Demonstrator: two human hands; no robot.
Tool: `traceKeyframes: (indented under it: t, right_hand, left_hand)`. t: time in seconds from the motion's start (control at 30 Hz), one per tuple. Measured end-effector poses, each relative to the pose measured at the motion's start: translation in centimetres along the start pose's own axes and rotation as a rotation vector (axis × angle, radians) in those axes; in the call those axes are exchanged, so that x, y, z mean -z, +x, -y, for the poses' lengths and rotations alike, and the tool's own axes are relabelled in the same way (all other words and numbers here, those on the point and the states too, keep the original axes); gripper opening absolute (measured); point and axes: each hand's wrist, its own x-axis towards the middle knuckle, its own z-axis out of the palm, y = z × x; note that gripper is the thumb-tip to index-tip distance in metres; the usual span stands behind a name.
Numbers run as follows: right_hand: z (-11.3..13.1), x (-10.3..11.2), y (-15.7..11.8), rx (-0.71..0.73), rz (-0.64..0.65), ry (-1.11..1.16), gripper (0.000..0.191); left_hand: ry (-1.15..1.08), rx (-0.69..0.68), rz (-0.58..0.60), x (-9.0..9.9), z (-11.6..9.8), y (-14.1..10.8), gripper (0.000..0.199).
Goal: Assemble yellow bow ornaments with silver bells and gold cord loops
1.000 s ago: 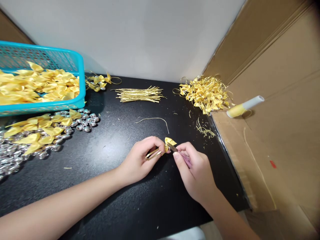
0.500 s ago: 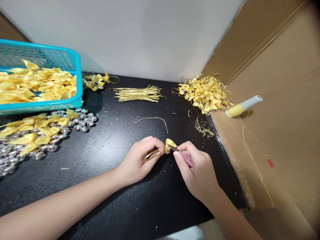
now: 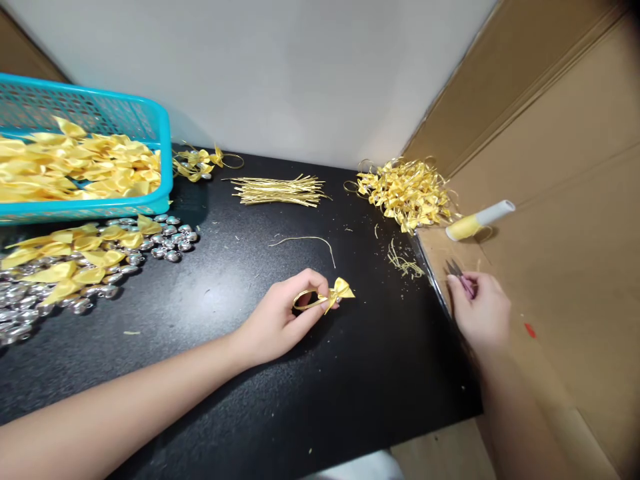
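My left hand (image 3: 285, 313) pinches a yellow ribbon bow (image 3: 343, 290) with a loop of gold cord, just above the black table. Off the table's right edge, my right hand (image 3: 483, 310) is closed around small purple-handled scissors (image 3: 463, 277), their dark tips pointing up and left; their handles are partly covered by the fingers. A curved piece of gold cord (image 3: 305, 239) lies beyond the left hand. Short cord offcuts (image 3: 404, 261) lie near the table's right edge, between the two hands.
A blue basket (image 3: 166, 160) of yellow bows stands at the back left. In front of it lie silver bells (image 3: 173, 243) and more bows. Behind are a bundle of gold cords (image 3: 280, 190) and a heap of finished-looking bows (image 3: 410, 193). A tube (image 3: 483, 220) stands on cardboard at right.
My right hand has moved away to the right with the scissors, from the bow to past the table edge. My left hand keeps hold of the bow, which is now more exposed.
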Motion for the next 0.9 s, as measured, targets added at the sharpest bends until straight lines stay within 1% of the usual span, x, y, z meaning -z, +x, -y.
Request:
traceKeyframes:
  t: [0.03, 0.1, 0.2, 0.3, 0.37, 0.43, 0.5, 0.53, 0.57, 0.6, 0.63, 0.7, 0.73, 0.77, 0.83, 0.9]
  right_hand:
    - [-0.8, -0.3, 0.1, 0.01, 0.017, -0.016, 0.03]
    - [-1.5, -0.7, 0.0, 0.032, 0.032, -0.022, 0.03]
    - [-1.4, -1.2, -0.3, 0.065, 0.015, -0.03, 0.031]
    - [-1.6, -1.6, -0.4, 0.097, 0.001, -0.071, 0.032]
    - [-1.8, -1.7, -0.4, 0.11, -0.006, -0.091, 0.031]
    - [-1.3, -1.4, -0.5, 0.119, -0.029, -0.092, 0.029]
    - [0.4, -0.7, -0.8, 0.14, -0.065, -0.045, 0.029]
    - [1.8, -0.3, -1.0, 0.167, -0.073, 0.016, 0.029]
    - [3.6, 0.1, -1.3, 0.208, -0.049, 0.101, 0.028]
    - [5.7, 0.5, -1.6, 0.263, 0.02, 0.195, 0.025]
    - [7.8, 0.8, -1.9, 0.341, 0.134, 0.288, 0.023]
    - [12.0, 1.0, -2.4, 0.509, 0.388, 0.479, 0.027]
    - [13.7, 0.8, -2.6, 0.563, 0.477, 0.56, 0.026]
    - [15.0, 0.5, -2.7, 0.574, 0.5, 0.636, 0.021]
    - [16.4, -0.2, -2.6, 0.551, 0.543, 0.757, 0.004]
    - [16.4, -1.1, -2.4, 0.474, 0.6, 0.904, 0.011]
  left_hand:
    - [-0.002, 0.01, 0.001, 0.0, 0.0, 0.0, 0.007]
    - [0.002, 0.017, -0.003, 0.0, -0.1, 0.0, 0.008]
    - [0.003, 0.025, -0.007, 0.0, -0.2, 0.1, 0.008]
    - [-0.043, 0.049, 0.008, 0.0, -0.1, 0.1, 0.007]
    - [-0.101, 0.061, 0.008, -0.1, 0.1, 0.1, 0.012]
    - [-0.153, 0.058, -0.001, -0.2, 0.2, 0.2, 0.019]
    - [-0.175, 0.051, -0.002, -0.2, 0.4, 0.2, 0.021]
    - [-0.174, 0.05, 0.003, -0.2, 0.4, 0.3, 0.021]
    - [-0.166, 0.052, 0.005, -0.2, 0.4, 0.3, 0.02]
    - [-0.153, 0.054, 0.004, -0.2, 0.4, 0.3, 0.019]
    - [-0.137, 0.053, 0.0, -0.2, 0.4, 0.3, 0.018]
    - [-0.104, 0.041, -0.014, -0.2, 0.4, 0.2, 0.013]
    - [-0.09, 0.03, -0.019, -0.2, 0.3, 0.2, 0.011]
    - [-0.079, 0.016, -0.021, -0.2, 0.3, 0.2, 0.009]
    - [-0.062, -0.006, -0.028, -0.1, 0.2, 0.1, 0.007]
    - [-0.046, -0.005, -0.059, 0.0, 0.1, 0.1, 0.006]
